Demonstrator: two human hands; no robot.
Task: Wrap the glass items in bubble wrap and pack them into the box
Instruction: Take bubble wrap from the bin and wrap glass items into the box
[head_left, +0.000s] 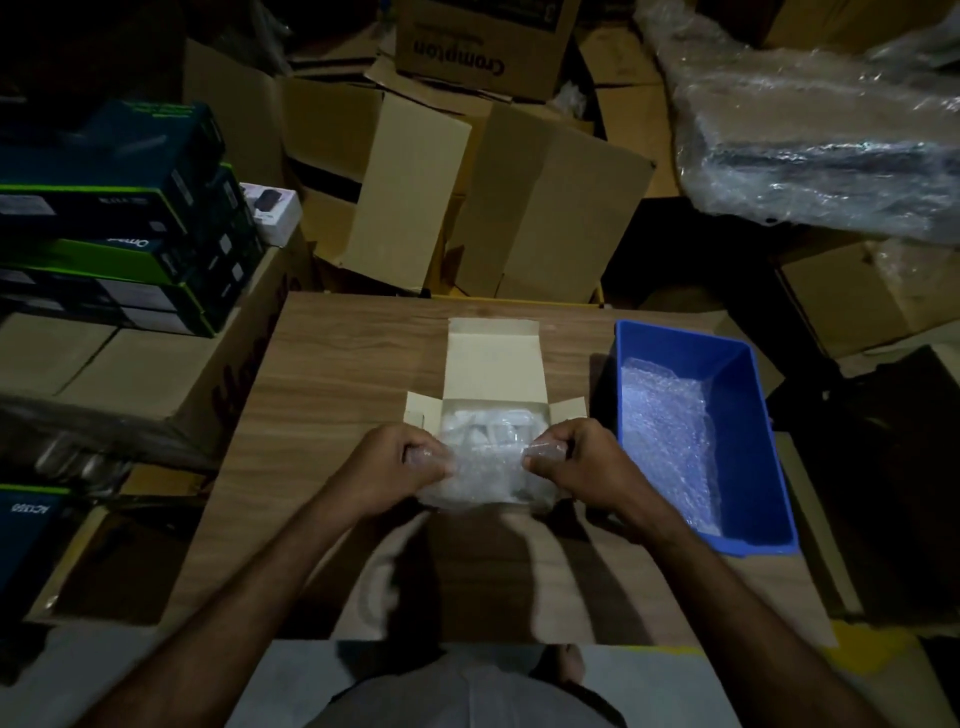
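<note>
Head view, looking down at a wooden table in a dim storeroom. At the centre of the table a small white carton lies open, its lid flap folded back away from the person and its side flaps spread. Pale wrapped items are seen inside it; what they are cannot be told through the wrapping. Just to the right of the carton stands a blue plastic bin, in which loose sheets of bubble wrap are lying.

A bubble-wrapped bundle is held over the near edge of the carton, between both hands. The left hand is closed tightly on the bundle's left end, with fingers curled round the wrap. The right hand is closed the same way on the right end, the wrap pinched under the fingertips. The glass item inside the bundle cannot be made out.

Behind the table, plain brown cartons are piled up. On one of them, the box at the top, the word "Crompton" is printed, seen upside down. At the left, dark boxes with green edges are stacked; their labels are too small to be read. At the upper right a large object is covered in clear plastic film.
</note>
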